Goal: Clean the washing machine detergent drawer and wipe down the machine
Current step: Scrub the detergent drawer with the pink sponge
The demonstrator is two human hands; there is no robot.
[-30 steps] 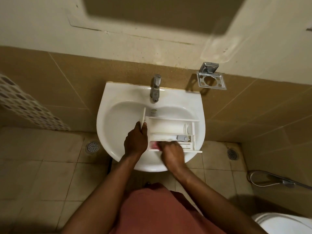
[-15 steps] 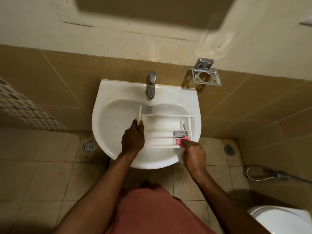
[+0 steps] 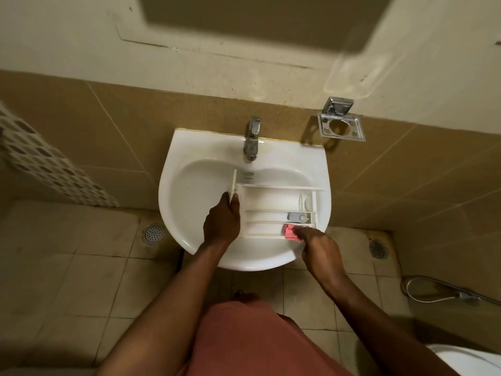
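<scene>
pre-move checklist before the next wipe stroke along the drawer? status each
1. Detergent drawer lying inside the sink: ok.
2. Left hand gripping the drawer's front panel end: ok.
3. Right hand holding the pink cloth: ok.
4. Cloth pressed into the nearest compartment, at its right end: ok.
5. Grey insert seated in the middle compartment, clear of the cloth: ok.
6. Tap off, no water stream visible: ok.
7. Residue left in the compartments: cannot tell.
</scene>
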